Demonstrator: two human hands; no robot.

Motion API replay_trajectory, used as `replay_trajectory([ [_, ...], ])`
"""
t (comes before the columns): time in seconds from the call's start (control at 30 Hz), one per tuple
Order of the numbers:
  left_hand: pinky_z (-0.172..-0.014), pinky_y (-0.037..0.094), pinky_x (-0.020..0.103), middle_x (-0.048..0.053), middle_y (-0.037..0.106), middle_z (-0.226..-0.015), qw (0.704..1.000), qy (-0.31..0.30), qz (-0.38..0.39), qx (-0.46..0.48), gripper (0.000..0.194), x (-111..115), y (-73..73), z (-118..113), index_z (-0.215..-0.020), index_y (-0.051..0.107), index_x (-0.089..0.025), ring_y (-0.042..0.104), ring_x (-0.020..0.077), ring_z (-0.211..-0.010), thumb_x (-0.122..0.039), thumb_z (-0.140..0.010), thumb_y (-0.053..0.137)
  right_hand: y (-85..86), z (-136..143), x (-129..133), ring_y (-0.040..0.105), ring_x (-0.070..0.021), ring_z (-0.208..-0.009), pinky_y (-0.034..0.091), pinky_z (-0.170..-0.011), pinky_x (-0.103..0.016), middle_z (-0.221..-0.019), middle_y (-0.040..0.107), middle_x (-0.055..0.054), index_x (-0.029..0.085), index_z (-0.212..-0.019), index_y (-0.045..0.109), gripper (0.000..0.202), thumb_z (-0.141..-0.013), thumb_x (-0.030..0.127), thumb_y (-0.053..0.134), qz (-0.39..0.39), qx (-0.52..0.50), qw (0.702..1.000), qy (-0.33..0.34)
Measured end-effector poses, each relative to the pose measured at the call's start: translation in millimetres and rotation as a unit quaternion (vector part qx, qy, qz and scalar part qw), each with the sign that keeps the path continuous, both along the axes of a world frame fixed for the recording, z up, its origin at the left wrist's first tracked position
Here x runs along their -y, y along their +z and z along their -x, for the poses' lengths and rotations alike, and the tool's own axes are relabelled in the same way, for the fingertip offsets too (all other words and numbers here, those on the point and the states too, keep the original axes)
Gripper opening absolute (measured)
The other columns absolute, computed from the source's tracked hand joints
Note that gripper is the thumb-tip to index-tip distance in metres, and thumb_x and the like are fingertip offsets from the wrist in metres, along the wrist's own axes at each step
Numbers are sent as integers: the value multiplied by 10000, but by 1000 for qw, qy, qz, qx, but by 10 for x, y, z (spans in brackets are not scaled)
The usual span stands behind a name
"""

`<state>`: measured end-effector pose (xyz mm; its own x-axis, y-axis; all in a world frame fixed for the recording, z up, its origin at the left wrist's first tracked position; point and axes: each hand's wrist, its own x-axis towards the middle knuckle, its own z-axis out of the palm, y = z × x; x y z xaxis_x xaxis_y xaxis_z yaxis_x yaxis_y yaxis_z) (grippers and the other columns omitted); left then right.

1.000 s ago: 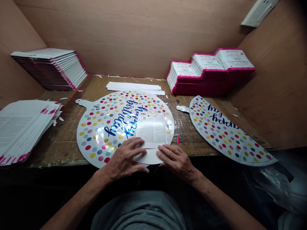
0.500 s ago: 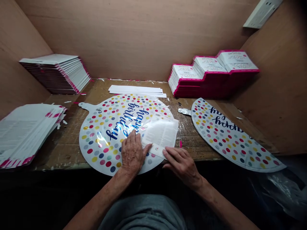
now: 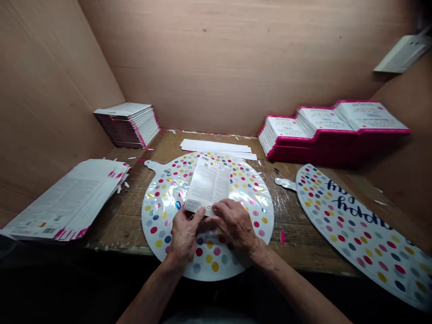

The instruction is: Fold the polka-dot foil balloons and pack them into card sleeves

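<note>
A white printed card sleeve (image 3: 209, 182) with a barcode at its far end is tilted over a polka-dot foil balloon (image 3: 158, 243). My left hand (image 3: 185, 231) pinches the sleeve's near left corner, thumb on top and fingers beneath. At the near right edge, my right hand (image 3: 238, 225) has its fingers curled on the sleeve; its fingertips are partly hidden. The balloon lies flat beneath both hands, its tail pointing to the far left. The sleeve and hands cover most of its blue lettering.
White paper strips (image 3: 216, 147) lie behind the balloon. Pink-edged packet stacks (image 3: 290, 146) stand at the back right, another stack (image 3: 130, 126) at the back left. Flat printed sleeves (image 3: 74, 193) lie fanned at left. Dotted balloons (image 3: 354, 238) overhang the table's right front edge.
My left hand has left the balloon's surface and now grips the sleeve's corner. The sleeve has been lifted, turned and moved toward the balloon's middle. The camera view has shifted.
</note>
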<state>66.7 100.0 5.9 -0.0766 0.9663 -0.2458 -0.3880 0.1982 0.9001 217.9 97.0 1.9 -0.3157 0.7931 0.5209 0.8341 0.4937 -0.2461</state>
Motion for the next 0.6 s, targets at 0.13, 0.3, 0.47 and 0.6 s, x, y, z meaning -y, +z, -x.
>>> replay_trajectory([
  [0.13,-742,564,314,82,741,-938,991,29,-38,-128,447,-134,-5,265,-976,676,-154,699,234,-858,-517,-723,744,194,419,-370,611,-188,-722,418,-603,-277,-788,665,-49,191,-825,627,89,-879,253,661,108,110,988,28],
  [0.3,-699,569,318,71,739,-835,977,41,-38,-206,405,-296,0,665,-881,702,-161,698,234,-782,-540,-737,706,355,761,-764,603,-161,-619,350,-518,-257,-728,660,-26,199,-742,610,118,-851,190,656,160,141,969,127],
  [0.47,-563,543,275,42,709,-736,984,131,-55,-112,419,-899,237,1295,-842,660,-135,656,171,-601,-508,-681,763,24,970,-703,589,-108,-587,394,-544,-202,-701,649,15,215,-804,569,199,-975,300,515,85,-95,973,190],
  [0.6,-537,529,229,23,680,-723,964,226,-109,-91,248,-1826,793,1885,-804,626,-126,610,104,-551,-327,-743,758,-344,1161,-397,575,-92,-547,378,-493,-193,-725,660,43,233,-802,550,91,-886,212,579,142,-41,957,251],
])
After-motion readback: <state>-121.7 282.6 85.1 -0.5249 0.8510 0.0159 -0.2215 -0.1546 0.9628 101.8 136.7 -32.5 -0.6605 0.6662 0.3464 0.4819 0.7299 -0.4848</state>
